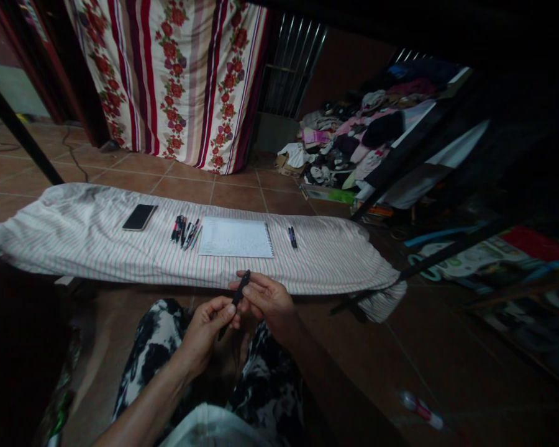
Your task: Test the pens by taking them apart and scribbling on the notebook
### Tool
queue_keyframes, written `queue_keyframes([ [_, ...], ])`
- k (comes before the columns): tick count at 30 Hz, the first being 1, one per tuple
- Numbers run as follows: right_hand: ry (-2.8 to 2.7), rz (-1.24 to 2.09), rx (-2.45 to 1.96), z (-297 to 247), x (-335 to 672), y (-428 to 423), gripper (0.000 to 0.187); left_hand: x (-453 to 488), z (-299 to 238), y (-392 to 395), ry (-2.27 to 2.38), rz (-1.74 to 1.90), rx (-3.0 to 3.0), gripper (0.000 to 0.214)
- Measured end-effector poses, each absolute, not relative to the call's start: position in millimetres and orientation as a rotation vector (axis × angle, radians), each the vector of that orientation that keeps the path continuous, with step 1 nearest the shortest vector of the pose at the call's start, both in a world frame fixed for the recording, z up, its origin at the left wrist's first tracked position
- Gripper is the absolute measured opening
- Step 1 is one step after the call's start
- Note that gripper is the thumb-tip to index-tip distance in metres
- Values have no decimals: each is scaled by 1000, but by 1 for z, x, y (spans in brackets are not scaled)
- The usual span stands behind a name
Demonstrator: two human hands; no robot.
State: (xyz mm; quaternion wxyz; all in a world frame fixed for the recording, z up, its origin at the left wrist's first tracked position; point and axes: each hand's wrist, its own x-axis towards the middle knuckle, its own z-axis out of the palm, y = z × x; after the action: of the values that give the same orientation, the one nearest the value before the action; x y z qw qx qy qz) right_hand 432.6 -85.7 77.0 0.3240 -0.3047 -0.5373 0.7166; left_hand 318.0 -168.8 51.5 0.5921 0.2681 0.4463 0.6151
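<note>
A black pen (240, 294) is held at a slant between both hands, above my lap and just off the near edge of the cloth-covered surface. My left hand (210, 323) pinches its lower part with thumb and fingers. Higher up the barrel, my right hand (266, 300) grips it near the top end. Beyond the hands lies an open spiral notebook (235, 236), with faint writing on its page. Several pens (186, 233) rest in a group left of the notebook. Two more pens (292, 238) lie side by side to its right.
A dark phone (140, 217) lies on the striped cloth (97, 251) toward the left. Behind, a floral curtain (172, 81) hangs to the tiled floor. Clothes (354, 136) are heaped at the back right. A bottle (422, 410) lies on the floor at lower right.
</note>
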Motion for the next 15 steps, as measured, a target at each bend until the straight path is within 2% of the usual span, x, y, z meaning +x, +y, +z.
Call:
queue_keyframes([
  [7, -1388, 1795, -884, 71, 429, -88, 27, 319, 53, -169, 1108, 1426, 670, 25],
  [15, -1400, 1940, -753, 85, 432, -88, 42, 319, 53, -173, 1021, 1415, 611, 24],
])
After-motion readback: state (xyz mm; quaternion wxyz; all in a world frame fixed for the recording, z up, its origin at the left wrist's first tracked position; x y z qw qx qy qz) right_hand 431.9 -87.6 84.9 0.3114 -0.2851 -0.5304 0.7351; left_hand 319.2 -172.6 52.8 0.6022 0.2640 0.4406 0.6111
